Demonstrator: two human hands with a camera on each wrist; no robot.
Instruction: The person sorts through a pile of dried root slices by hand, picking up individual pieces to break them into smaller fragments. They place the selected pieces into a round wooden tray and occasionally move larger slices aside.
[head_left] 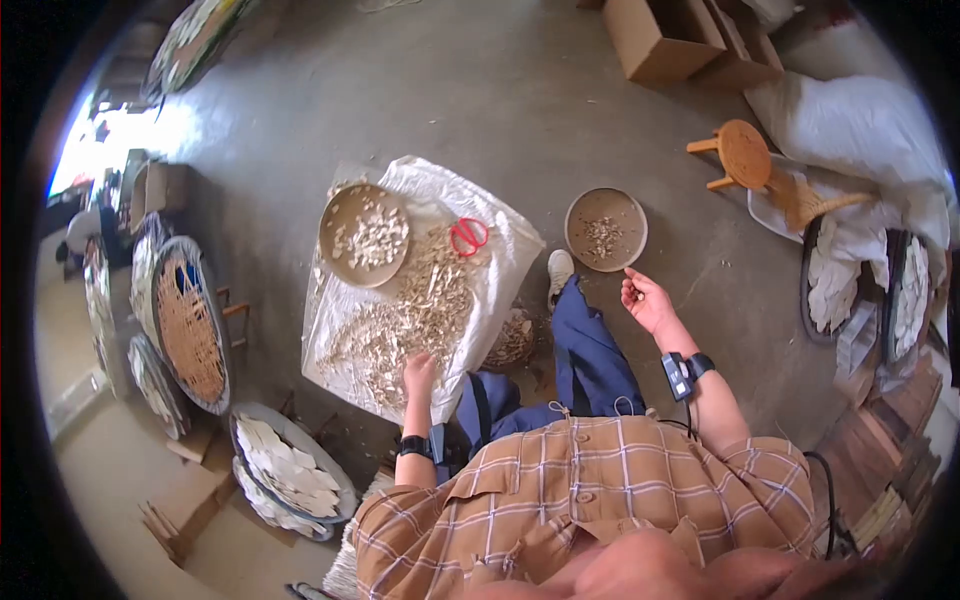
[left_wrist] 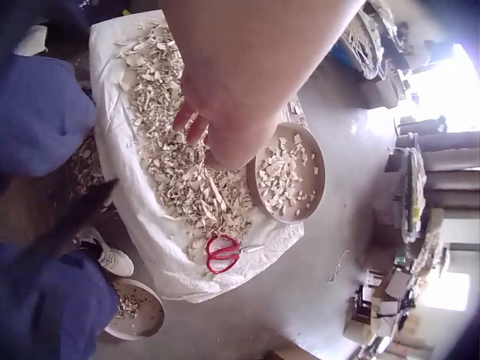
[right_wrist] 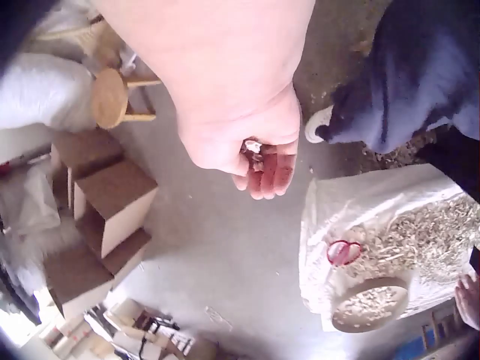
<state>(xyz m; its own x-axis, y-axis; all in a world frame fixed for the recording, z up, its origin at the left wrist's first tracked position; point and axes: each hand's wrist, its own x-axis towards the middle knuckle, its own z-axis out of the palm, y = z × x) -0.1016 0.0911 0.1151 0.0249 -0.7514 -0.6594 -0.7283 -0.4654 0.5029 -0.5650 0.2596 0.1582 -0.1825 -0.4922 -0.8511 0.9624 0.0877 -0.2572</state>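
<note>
My left hand (head_left: 420,374) is over the near end of a heap of pale dried chips (head_left: 430,290), spread on a white woven sack (head_left: 505,255). Its fingers (left_wrist: 196,129) bend down at the heap in the left wrist view, and the wrist hides what is between them. Off to the right, my right hand (head_left: 650,303) is turned palm up. Its curled fingers (right_wrist: 268,180) hold a few small brown and whitish pieces (right_wrist: 255,152). Just beyond it, a round shallow basin (head_left: 590,205) on the floor contains small brownish bits.
Red-handled scissors (head_left: 468,237) lie on the heap's far side. Beside them on the sack sits a round tray (head_left: 335,262) of larger pale slices. A wooden stool (head_left: 745,153) and cardboard boxes (head_left: 655,45) stand far right. Racks of drying pieces (head_left: 285,465) line the left.
</note>
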